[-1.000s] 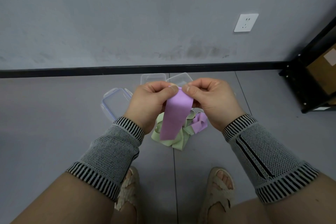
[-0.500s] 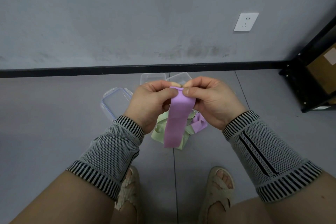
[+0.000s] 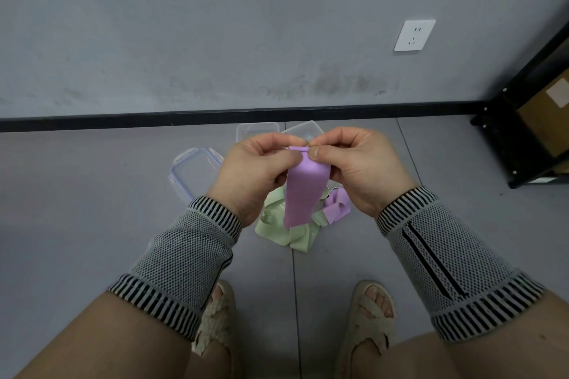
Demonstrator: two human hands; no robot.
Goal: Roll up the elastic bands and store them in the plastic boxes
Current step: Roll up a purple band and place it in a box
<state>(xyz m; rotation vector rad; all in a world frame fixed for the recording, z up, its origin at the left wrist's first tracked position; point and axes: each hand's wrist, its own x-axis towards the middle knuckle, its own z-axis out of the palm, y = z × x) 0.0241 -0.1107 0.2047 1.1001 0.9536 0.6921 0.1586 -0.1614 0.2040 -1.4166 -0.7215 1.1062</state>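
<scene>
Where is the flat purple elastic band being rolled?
In the head view, centre frame: the flat purple elastic band hangs from the left hand and right hand, above the floor pile of green bands.

Even, soft indoor light; no glare. Faint shadows lie on the floor (image 3: 92,224). Focus is sharp throughout. Wide-angle distortion bends the frame edges.

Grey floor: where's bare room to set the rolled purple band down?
Bare grey floor left of the clear blue-edged lid, and right of the loose green and purple bands toward the black shelf frame. Crowded centre: clear plastic boxes by the black baseboard, pile beneath both hands, sandalled feet below.
</scene>
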